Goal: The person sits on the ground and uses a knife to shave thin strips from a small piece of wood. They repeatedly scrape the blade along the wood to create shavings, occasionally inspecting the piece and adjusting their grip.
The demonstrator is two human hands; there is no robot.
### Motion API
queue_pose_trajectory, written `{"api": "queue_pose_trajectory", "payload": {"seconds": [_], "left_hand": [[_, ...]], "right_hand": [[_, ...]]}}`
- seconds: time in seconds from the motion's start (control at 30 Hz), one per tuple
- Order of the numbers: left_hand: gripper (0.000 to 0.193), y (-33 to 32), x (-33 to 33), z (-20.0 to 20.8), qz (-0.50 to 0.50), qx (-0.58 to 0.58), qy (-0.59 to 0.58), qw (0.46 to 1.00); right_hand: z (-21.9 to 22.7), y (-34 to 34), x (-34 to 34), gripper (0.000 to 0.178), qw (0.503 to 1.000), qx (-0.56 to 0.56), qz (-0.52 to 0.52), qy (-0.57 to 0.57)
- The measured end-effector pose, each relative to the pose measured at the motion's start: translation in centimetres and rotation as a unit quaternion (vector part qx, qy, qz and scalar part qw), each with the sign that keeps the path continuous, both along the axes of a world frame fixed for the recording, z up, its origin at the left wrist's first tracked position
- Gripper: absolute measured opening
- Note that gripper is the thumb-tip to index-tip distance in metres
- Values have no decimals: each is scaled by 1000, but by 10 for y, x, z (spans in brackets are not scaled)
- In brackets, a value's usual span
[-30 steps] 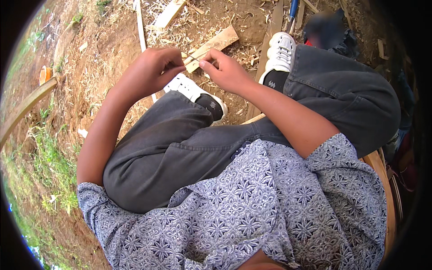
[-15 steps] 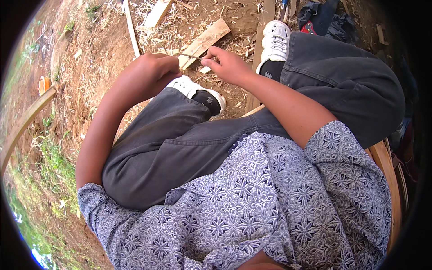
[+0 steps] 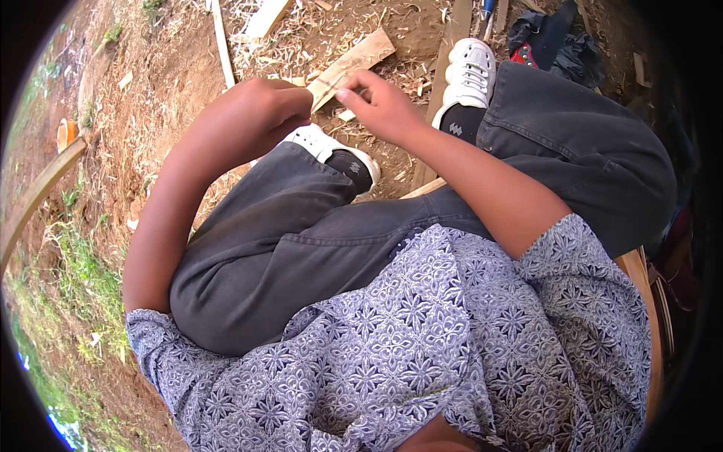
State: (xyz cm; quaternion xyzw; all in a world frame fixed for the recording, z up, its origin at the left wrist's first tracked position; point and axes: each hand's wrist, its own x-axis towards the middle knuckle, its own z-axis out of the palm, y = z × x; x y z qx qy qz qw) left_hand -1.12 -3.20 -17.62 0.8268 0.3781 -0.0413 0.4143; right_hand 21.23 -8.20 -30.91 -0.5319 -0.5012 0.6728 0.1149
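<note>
Above the ground, past my bent legs, my left hand (image 3: 260, 113) is curled closed with its back toward me, and its fingertips are hidden. Across a small gap, my right hand (image 3: 379, 105) pinches the end of a thin dark rod (image 3: 324, 81) between thumb and forefinger. The rod spans toward my left hand, which seems to grip its other part; its material cannot be made out. Behind the hands lies a flat pale wooden board (image 3: 360, 56). Below my left hand is one white shoe (image 3: 310, 142).
Wood shavings (image 3: 331, 30) litter the brown soil. A narrow wooden strip (image 3: 223, 49) and a short plank (image 3: 267, 19) lie far off. My other white shoe (image 3: 468, 71) rests by a long board (image 3: 444, 90). A blue-handled tool (image 3: 488, 9) and black plastic (image 3: 580, 60) are at far right.
My right hand has come slightly nearer to my left, and less of the thin rod shows between them. The whole view has shifted a little.
</note>
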Motion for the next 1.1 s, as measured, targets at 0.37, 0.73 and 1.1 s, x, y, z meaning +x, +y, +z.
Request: {"api": "queue_pose_trajectory", "payload": {"seconds": [0.37,0.73,1.1], "left_hand": [[4,-3,1,-4,-39,10,9,999],[4,0,-3,3,-33,26,31,999],[4,2,4,4,-58,35,29,997]], "right_hand": [[-33,-13,22,29,993,16,57,-99],[-7,-6,-9,31,993,-40,-50,101],[-62,-23,36,34,985,52,32,-162]]}}
